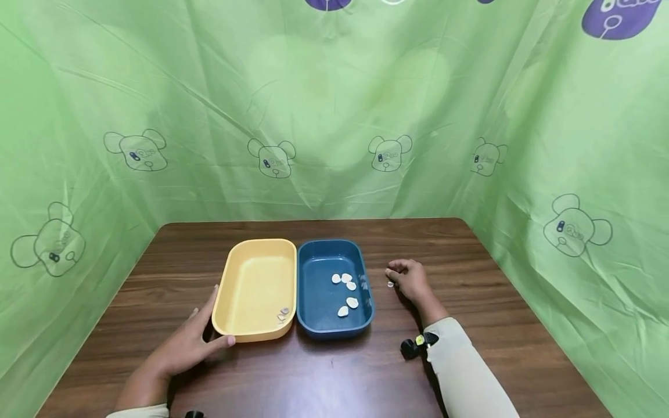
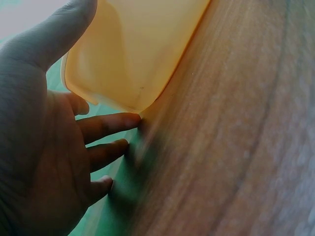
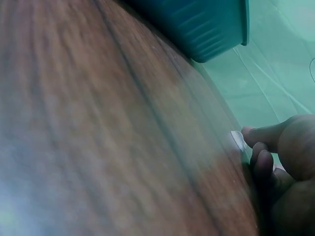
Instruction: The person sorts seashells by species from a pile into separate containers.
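Note:
At the yellow tray (image 1: 256, 337) on the left, my left hand (image 1: 185, 346) spans the near left corner. Its thumb lies along the front wall and its straight fingers along the left side; the left wrist view shows the fingers (image 2: 110, 125) spread beside the wall. A few small brownish shells (image 1: 283, 313) lie in the tray's near right corner. My right hand (image 1: 410, 280), right of the blue tray (image 1: 319, 334), pinches a small white shell (image 3: 237, 140) at its fingertips, low over the table. Several white shells (image 1: 352, 303) lie inside the blue tray.
The two trays stand side by side on the dark wooden table (image 1: 292, 383). Green curtains (image 1: 334, 116) with bear prints hang behind the table and along both sides. A black wrist camera (image 1: 410, 348) is strapped at the right sleeve.

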`<state>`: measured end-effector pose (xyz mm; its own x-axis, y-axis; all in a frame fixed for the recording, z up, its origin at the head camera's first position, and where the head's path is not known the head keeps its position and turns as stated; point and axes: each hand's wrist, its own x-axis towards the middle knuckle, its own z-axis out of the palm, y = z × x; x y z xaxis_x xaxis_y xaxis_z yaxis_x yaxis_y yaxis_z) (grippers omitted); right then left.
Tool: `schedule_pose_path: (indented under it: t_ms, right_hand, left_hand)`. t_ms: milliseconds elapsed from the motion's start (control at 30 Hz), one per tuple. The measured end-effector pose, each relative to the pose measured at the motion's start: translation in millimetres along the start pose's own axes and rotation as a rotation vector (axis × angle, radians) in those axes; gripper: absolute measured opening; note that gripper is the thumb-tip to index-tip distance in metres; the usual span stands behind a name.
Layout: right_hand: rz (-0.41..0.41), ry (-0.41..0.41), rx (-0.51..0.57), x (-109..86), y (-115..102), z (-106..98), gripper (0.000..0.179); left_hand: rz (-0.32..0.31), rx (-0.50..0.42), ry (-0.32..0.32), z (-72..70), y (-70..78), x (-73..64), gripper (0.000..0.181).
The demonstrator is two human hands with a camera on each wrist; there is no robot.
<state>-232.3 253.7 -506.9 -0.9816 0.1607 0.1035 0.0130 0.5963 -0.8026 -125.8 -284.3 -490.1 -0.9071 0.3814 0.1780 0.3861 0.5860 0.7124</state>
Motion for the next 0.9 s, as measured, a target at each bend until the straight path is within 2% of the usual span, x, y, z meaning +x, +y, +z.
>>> schedule_pose_path:
  t_ms: [367, 533, 700, 900]
  right_hand:
    - [0.092, -0.102, 0.121, 4.8, 0.7, -4.7, 0.027]
    - [0.112, -0.121, 0.153, 8.4, -3.7, -7.7, 0.026]
    - [0.133, -0.132, 0.147, 10.8, -4.8, -10.8, 0.025]
    - [0.109, -0.138, 0.13, 9.5, -3.3, -6.3, 0.021]
  left_hand:
    - [0.006, 0.001, -0.003, -0.6, -1.5, 1.5, 0.121]
    - [0.026, 0.014, 0.001, -3.3, -0.8, 7.5, 0.121]
    - [0.027, 0.011, -0.007, -2.0, -1.5, 8.2, 0.122]
    - [0.014, -0.009, -0.011, -1.7, -2.3, 2.2, 0.122]
